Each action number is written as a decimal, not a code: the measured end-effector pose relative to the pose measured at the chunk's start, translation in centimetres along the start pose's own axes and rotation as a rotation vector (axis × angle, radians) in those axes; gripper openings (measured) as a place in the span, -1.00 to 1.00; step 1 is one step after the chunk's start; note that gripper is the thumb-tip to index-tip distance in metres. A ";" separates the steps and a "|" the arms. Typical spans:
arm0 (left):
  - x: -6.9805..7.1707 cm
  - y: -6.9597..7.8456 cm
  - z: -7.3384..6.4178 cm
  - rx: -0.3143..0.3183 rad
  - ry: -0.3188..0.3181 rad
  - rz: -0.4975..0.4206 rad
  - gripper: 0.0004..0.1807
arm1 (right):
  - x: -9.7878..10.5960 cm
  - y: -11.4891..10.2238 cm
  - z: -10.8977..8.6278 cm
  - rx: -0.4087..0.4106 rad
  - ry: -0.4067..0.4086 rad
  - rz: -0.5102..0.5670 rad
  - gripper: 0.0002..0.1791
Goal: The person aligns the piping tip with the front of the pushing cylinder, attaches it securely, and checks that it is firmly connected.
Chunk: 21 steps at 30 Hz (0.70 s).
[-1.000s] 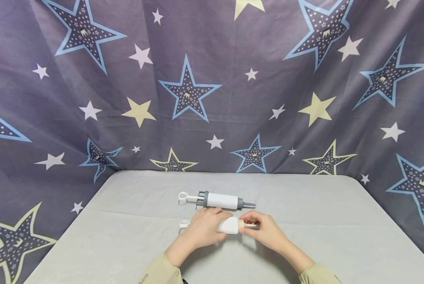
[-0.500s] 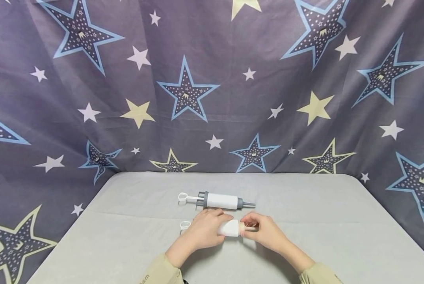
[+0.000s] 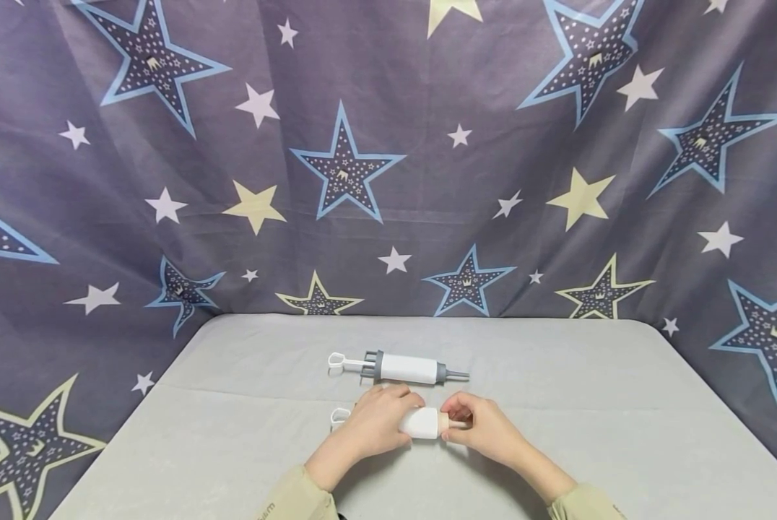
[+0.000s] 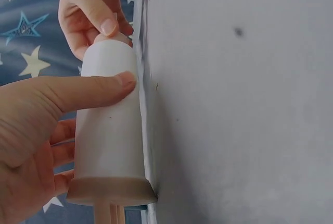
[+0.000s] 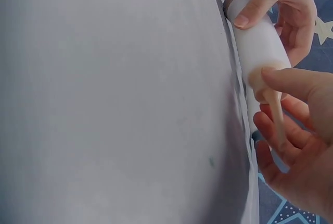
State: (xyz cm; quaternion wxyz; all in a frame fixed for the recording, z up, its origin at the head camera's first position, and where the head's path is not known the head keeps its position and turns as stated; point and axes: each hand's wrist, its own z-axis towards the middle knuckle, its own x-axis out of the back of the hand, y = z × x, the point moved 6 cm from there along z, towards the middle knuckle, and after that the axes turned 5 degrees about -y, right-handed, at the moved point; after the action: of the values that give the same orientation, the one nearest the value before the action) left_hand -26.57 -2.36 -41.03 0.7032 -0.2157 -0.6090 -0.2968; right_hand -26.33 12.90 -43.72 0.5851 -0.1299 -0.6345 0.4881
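A large white syringe [image 3: 420,423] with a beige nozzle cap lies level over the table in the head view. My left hand [image 3: 380,419] grips its barrel, the thumb across the top and the fingers round the far side. The ring of its plunger handle [image 3: 339,415] sticks out left of that hand. At the other end my right hand [image 3: 482,425] pinches the beige nozzle cap [image 5: 263,84] between thumb and fingers. The thin nozzle runs past the fingers of my right hand in the right wrist view. Part of the barrel is hidden under my left hand.
A second syringe [image 3: 409,368], white with grey ends, lies just behind the hands, parallel to the first, its nozzle to the right. The grey cloth-covered table [image 3: 596,375] meets a star-patterned curtain [image 3: 388,180] at the back and sides.
Both hands and the held syringe have shifted slightly toward me. The grip of each hand looks about the same, and the second syringe stays in place.
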 end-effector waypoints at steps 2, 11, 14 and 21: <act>-0.2 0.0 0.0 0.005 -0.013 0.006 -0.43 | -0.1 0.1 0.0 -0.002 -0.006 0.000 -0.72; -0.4 0.3 0.1 -0.019 -0.028 0.038 -0.43 | -0.4 0.3 -0.1 -0.010 -0.027 -0.018 -0.71; -0.4 0.3 0.2 -0.014 -0.032 0.042 -0.43 | -0.4 0.5 0.0 -0.010 -0.024 -0.016 -0.71; -0.7 0.2 0.1 0.006 -0.060 0.039 -0.43 | -0.4 0.6 -0.1 -0.011 -0.034 -0.018 -0.71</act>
State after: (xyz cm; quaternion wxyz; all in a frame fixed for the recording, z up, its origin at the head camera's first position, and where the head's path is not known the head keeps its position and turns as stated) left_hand -26.58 -2.05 -41.72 0.6909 -0.2342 -0.6265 -0.2745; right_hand -26.37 12.97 -44.42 0.5779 -0.1189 -0.6481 0.4815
